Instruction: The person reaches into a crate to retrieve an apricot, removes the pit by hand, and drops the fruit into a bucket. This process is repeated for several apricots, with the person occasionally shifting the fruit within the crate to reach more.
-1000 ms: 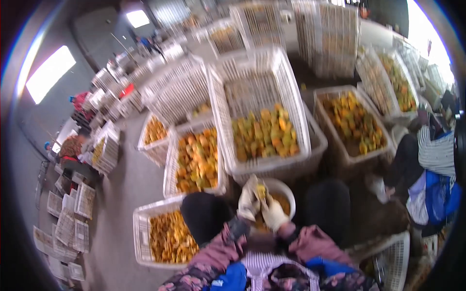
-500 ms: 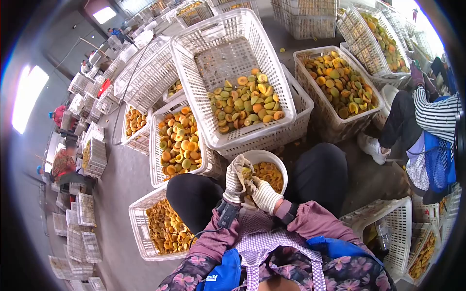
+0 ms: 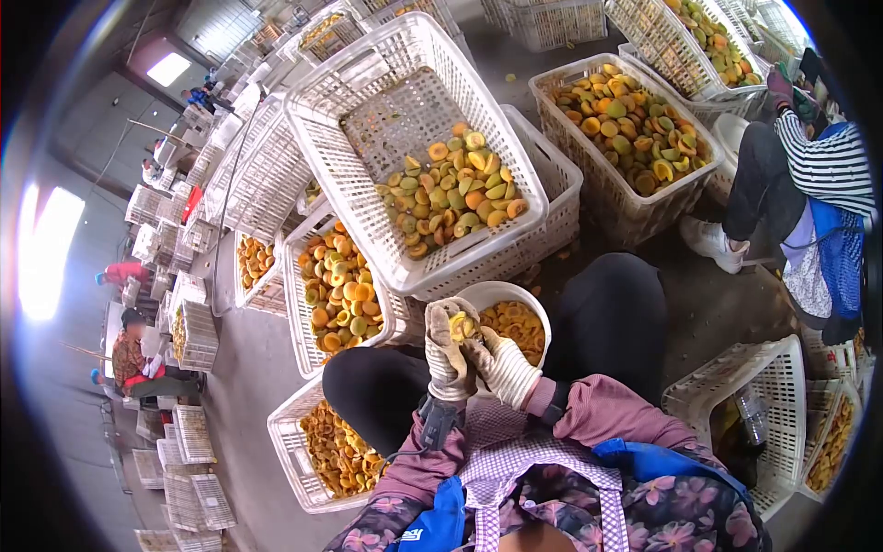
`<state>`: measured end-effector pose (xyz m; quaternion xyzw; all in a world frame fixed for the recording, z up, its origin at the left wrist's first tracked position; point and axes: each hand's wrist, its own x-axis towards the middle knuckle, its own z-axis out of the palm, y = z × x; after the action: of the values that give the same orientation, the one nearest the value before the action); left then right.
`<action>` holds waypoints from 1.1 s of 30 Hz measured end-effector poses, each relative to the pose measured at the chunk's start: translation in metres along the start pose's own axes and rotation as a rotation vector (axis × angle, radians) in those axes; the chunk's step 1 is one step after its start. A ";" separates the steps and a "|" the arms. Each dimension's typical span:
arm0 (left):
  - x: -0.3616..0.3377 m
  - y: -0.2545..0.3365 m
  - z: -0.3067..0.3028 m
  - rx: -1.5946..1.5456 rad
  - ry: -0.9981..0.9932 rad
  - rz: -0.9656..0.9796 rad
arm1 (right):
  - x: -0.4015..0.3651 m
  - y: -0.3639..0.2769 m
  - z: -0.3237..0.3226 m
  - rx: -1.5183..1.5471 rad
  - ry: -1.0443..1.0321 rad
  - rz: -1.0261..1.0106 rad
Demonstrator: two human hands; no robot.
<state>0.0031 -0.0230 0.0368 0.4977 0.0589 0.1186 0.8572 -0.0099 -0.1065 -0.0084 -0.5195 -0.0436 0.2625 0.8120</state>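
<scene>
Both hands wear pale, stained work gloves and meet over the near rim of a white bucket [image 3: 548, 317] of orange fruit pieces. My left hand [image 3: 449, 350] is wrapped round a yellow-green fruit piece [image 3: 463, 326]. Against that fruit, my right hand [image 3: 504, 363] is closed, its fingertips pinched on something too small to make out. A large white crate [image 3: 303, 120] of halved green and orange fruit stands tilted just beyond the bucket.
Crates of halved fruit stand left [image 3: 299, 313] and right [image 3: 552, 101]. By my left knee is a crate of orange pieces [image 3: 285, 451]. At right sits a person in a striped sleeve [image 3: 823, 166], near a crate holding a plastic bottle [image 3: 752, 414]. Others sit far left.
The view has shifted, so the crates appear higher and further left. My left hand has turned, and its fruit piece shows more openly. Both hands stay together at the bucket.
</scene>
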 end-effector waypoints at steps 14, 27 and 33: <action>-0.006 -0.006 -0.008 0.073 -0.102 -0.059 | 0.004 -0.014 -0.017 -0.223 -0.082 -0.125; -0.012 0.008 0.006 0.092 0.212 -0.166 | 0.011 0.041 -0.010 -0.570 0.036 -0.199; -0.002 0.001 -0.021 0.131 -0.028 0.015 | -0.010 -0.014 -0.003 -0.205 -0.153 0.110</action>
<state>-0.0036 -0.0052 0.0265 0.5546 0.0506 0.1141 0.8227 -0.0126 -0.1181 0.0046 -0.5799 -0.1036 0.3395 0.7333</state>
